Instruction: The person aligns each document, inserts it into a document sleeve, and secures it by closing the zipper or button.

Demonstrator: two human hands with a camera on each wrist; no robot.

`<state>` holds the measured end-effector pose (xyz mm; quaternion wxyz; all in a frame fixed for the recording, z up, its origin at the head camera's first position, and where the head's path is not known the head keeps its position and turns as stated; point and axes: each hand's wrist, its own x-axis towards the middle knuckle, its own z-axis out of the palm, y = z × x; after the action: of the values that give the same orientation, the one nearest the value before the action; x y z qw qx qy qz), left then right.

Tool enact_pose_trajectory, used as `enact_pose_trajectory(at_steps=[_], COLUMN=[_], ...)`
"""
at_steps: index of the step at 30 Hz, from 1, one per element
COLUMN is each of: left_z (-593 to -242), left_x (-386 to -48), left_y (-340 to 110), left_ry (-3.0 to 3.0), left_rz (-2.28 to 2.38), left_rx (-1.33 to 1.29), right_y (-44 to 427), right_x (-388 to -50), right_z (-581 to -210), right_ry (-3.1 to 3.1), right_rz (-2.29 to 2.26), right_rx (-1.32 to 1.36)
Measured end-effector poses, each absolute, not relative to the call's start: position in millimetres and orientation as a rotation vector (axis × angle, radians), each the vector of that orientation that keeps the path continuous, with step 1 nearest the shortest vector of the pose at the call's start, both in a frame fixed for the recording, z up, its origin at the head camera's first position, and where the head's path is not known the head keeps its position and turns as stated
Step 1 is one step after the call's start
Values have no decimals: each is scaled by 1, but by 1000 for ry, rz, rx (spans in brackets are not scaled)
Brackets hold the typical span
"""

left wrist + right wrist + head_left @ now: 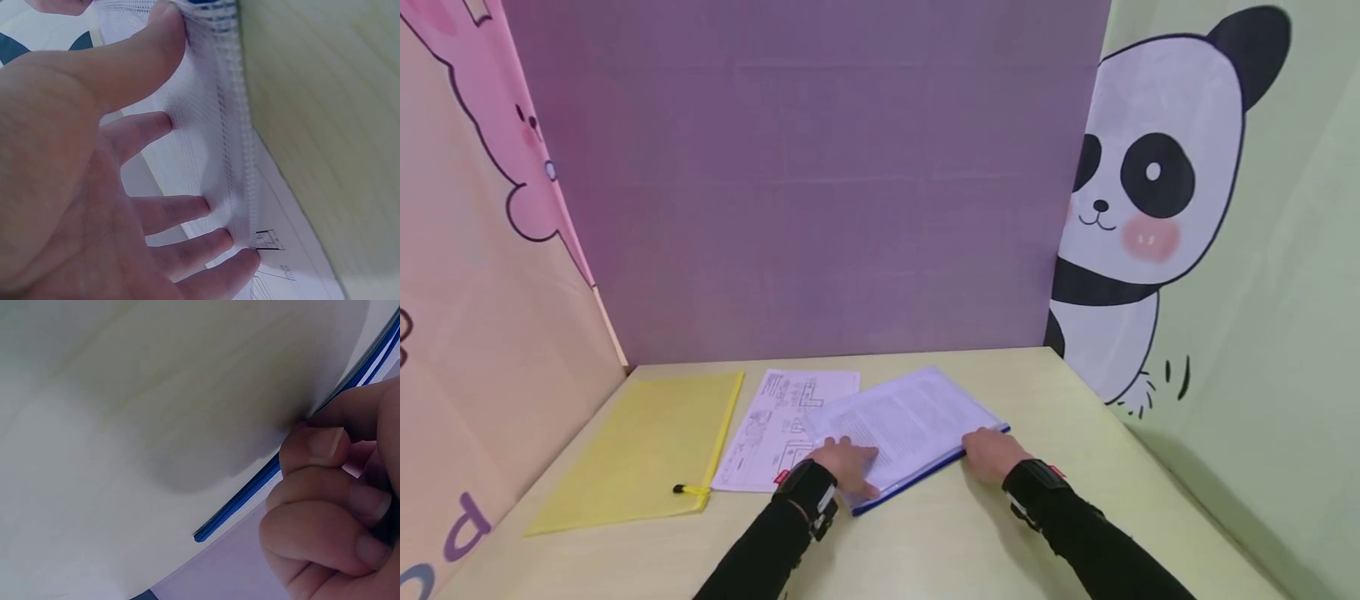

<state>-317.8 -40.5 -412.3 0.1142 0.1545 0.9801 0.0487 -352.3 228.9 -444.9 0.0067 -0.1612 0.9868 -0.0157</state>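
A translucent mesh zip pouch (917, 417) with printed pages inside lies at a slant on the table, its blue zip edge (237, 503) facing the near side. My left hand (846, 467) rests on the pouch's near left part; in the left wrist view its fingers are spread, with fingertips (199, 205) touching the mesh. At the near right edge, my right hand (994, 454) has curled fingers and pinches the blue zip edge; what lies inside its grip is hidden. A printed sheet (775, 417) with line drawings lies partly beneath the pouch.
To the left lies a yellow zip pouch (640, 450) with a black-tipped zip pull (688, 489). The pale wooden table (925, 550) meets a purple panel (835, 208) at the back. Printed walls stand on both sides, a panda (1150, 167) on the right one.
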Motion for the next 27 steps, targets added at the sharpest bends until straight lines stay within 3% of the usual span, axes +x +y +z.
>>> enact_pose_trajectory(at_steps=[27], left_z=[-413], left_x=[-317], left_y=[-40], left_ry=[2873], left_rz=[169], left_rx=[437], right_y=[215], right_x=[-341], right_z=[-440], right_ry=[3095], right_rz=[-88], right_rx=[-537])
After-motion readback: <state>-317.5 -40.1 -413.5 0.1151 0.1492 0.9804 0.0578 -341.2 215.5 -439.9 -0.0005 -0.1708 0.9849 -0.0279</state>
